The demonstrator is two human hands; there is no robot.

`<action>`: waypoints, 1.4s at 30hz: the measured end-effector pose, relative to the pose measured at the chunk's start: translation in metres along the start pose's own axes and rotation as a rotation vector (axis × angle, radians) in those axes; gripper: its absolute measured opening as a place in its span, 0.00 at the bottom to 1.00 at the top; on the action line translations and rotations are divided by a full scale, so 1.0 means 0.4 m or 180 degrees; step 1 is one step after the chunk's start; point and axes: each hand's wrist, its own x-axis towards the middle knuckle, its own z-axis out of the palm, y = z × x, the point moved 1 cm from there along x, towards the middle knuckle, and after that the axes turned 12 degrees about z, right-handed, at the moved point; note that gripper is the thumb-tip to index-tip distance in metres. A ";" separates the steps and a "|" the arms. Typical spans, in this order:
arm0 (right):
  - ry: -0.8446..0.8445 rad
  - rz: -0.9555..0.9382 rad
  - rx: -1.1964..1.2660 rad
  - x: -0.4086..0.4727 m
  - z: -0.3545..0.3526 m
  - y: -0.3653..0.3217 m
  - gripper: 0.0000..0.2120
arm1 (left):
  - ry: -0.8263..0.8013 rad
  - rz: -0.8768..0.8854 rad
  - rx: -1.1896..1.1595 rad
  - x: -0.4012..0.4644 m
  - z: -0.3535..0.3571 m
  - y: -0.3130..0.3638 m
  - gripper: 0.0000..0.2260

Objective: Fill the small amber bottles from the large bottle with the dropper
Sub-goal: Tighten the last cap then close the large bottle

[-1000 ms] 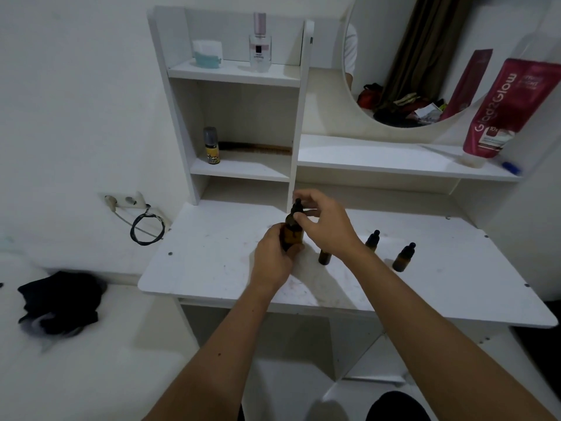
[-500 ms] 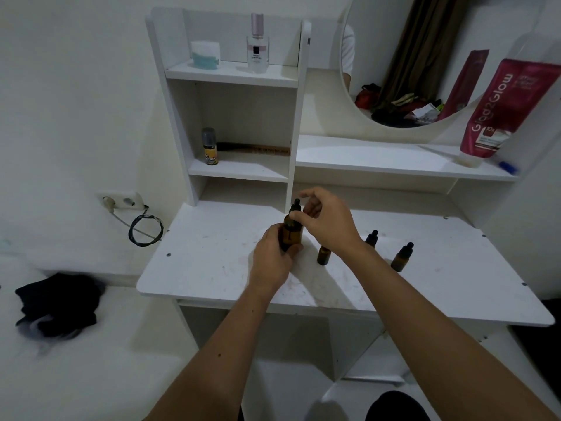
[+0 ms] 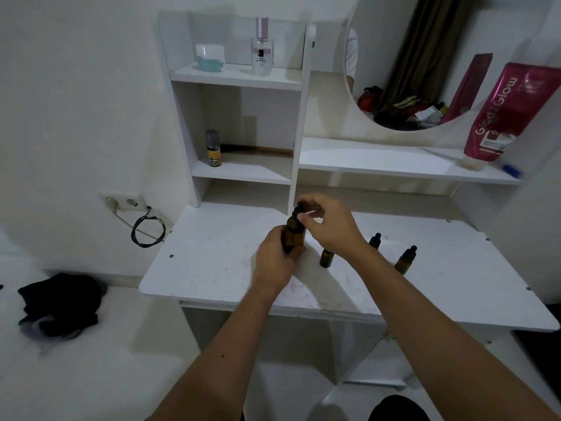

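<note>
From the head camera: your left hand (image 3: pixel 274 262) wraps the large bottle (image 3: pixel 294 235), upright on the white table (image 3: pixel 212 262). Your right hand (image 3: pixel 331 227) pinches its dropper cap (image 3: pixel 299 209) with fingers closed. Just right of the large bottle stand three small amber bottles: one uncapped (image 3: pixel 326 258), two capped (image 3: pixel 375 240) (image 3: pixel 405 260).

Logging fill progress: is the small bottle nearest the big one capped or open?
Open: the small amber bottle ends in a bare neck, with no black dropper top.
</note>
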 end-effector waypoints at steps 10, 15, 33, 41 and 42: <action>0.0040 -0.0024 0.0087 -0.003 0.002 0.002 0.15 | -0.0021 -0.0045 0.0064 0.001 0.000 0.006 0.20; 0.0195 0.0056 0.0049 0.002 0.002 0.000 0.15 | -0.0044 -0.0112 0.0029 0.001 0.001 0.008 0.20; 0.0034 -0.0023 -0.0106 0.005 0.013 0.004 0.13 | -0.0032 -0.0089 0.0077 -0.005 -0.005 0.021 0.19; 0.0245 -0.0102 -0.0244 -0.016 0.033 0.007 0.12 | -0.0026 -0.0090 0.0104 -0.010 -0.012 0.034 0.20; 0.0258 -0.0107 -0.0311 -0.024 0.035 0.008 0.14 | -0.0022 -0.0088 0.0067 -0.012 -0.014 0.035 0.20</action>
